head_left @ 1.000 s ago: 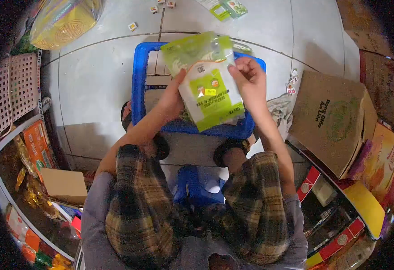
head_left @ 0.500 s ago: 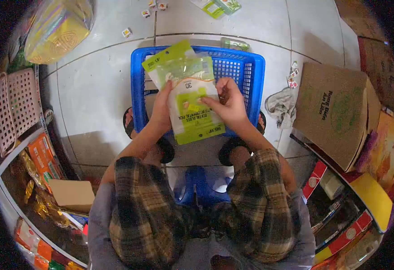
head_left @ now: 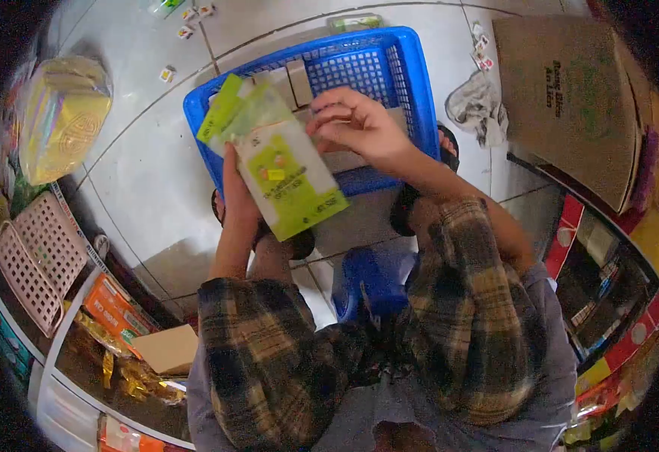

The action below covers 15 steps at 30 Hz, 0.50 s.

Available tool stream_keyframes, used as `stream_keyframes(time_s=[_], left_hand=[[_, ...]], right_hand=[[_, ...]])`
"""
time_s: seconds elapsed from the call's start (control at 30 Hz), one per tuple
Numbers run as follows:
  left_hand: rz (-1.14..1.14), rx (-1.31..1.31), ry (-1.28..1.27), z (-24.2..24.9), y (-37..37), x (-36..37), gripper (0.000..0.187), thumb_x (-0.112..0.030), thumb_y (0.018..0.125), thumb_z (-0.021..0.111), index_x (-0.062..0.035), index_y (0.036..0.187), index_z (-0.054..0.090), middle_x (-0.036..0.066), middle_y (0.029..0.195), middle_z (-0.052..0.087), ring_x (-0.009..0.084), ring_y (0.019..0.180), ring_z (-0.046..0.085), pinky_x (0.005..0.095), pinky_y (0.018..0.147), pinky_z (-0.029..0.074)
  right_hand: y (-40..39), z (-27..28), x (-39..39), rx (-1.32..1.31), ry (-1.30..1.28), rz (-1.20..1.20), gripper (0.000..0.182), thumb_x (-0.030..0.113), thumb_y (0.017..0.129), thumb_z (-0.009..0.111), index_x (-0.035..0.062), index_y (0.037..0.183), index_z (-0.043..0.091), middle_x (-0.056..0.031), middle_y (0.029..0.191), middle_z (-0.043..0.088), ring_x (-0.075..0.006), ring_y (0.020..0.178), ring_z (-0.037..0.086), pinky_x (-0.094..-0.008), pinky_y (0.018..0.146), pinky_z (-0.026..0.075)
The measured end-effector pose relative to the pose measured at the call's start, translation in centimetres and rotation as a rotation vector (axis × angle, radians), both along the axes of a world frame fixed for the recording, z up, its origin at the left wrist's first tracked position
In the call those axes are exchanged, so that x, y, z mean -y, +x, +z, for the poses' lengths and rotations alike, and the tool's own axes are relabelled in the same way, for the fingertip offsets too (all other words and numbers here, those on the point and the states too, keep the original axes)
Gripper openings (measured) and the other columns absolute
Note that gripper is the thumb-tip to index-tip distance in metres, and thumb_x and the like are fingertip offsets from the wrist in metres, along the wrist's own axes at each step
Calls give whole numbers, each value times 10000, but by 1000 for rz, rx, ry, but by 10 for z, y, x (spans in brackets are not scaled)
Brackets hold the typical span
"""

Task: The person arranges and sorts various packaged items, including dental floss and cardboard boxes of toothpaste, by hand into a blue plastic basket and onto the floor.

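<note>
My left hand (head_left: 237, 188) is closed on the left edge of a green and white dental floss packet (head_left: 292, 181), tilted above the basket's near side. Behind it another green packet (head_left: 222, 108) shows in part, also by my left hand. My right hand (head_left: 363, 129) is off the packet, just right of its top, with curled, parted fingers and nothing visible between them. Below both hands is a blue basket (head_left: 423, 90) with white boxes (head_left: 298, 81) inside.
A cardboard box (head_left: 563, 98) stands at the right, with a crumpled cloth (head_left: 478, 109) beside it. At the left are a yellow wrapped pack (head_left: 70, 120) and a pink basket (head_left: 43, 248). Small pieces (head_left: 167, 74) lie on the floor. Shelves flank both knees.
My right hand has let go of the packet and moved off to its right. The packet has tilted in my left hand. The view has turned, and more white boxes show in the basket.
</note>
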<state>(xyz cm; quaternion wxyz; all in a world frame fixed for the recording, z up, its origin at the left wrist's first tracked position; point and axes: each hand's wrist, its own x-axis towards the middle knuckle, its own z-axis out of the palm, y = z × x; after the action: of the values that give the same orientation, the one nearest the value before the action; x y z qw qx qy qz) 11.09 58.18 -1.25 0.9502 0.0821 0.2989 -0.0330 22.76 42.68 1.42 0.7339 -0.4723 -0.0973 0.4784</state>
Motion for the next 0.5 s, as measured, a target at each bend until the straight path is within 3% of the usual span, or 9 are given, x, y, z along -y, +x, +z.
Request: stream_keyframes(time_s=[0.07,0.13,0.17,0.27,0.3,0.37,0.4,0.47,0.5], left_hand=[[-62,-153,223,-2,-5,-5,489,-415,796,270,-41,1103,340,128,1082,410,256,968,418,379,815,342],[-119,-196,246,-2,-13,-7,487,-413,797,270,-42,1105,336,128,1076,415,255,961,425,375,807,351],[-175,-231,272,-3,-16,-9,485,-411,799,270,-42,1108,333,127,1070,420,254,955,431,372,800,360],[-241,-297,307,-9,-24,-7,493,-418,798,267,-42,1113,326,125,1067,424,253,951,436,366,790,371],[-244,-320,315,-11,-25,-6,504,-427,796,265,-42,1115,323,123,1070,422,252,954,434,364,787,373],[-221,-337,329,9,-17,9,509,-432,794,264,-40,1113,325,122,1067,425,254,949,439,364,783,377],[-192,-353,344,16,-14,14,515,-438,793,264,-38,1112,328,121,1064,428,255,944,443,363,779,381],[-199,-302,296,8,-21,10,478,-396,795,301,-36,1107,331,123,1052,435,254,928,455,363,765,393],[-206,-251,247,2,-27,6,443,-355,798,339,-34,1103,334,126,1041,443,253,911,467,363,750,404]], right_hand=[[-2,6,5,-61,-15,64,264,-8,748,401,36,1008,402,-114,895,504,-148,797,494,-248,655,404],[-9,2,5,877,-113,187,254,4,739,411,23,991,432,-124,856,511,-170,769,508,-285,644,413],[-9,1,7,1053,-168,287,247,6,721,424,11,964,465,-127,828,520,-192,761,517,-298,622,413],[-10,0,9,1308,-152,286,204,11,698,457,9,896,506,-130,805,530,-211,738,528,-288,594,413],[-10,2,10,1304,-155,283,204,11,698,457,9,896,506,-130,805,530,-211,738,528,-288,594,413],[-11,4,12,814,-242,274,151,27,692,496,-3,834,539,-108,795,548,-166,710,533,-252,603,412],[-13,0,12,813,-243,276,151,27,692,496,-3,834,539,-108,795,548,-166,710,533,-252,603,412],[-16,-12,13,300,-238,154,135,49,685,536,-16,802,548,-78,788,554,-117,677,522,-220,610,411],[-14,-12,13,299,-238,155,135,49,685,536,-16,802,548,-78,788,554,-117,677,522,-220,610,411]])
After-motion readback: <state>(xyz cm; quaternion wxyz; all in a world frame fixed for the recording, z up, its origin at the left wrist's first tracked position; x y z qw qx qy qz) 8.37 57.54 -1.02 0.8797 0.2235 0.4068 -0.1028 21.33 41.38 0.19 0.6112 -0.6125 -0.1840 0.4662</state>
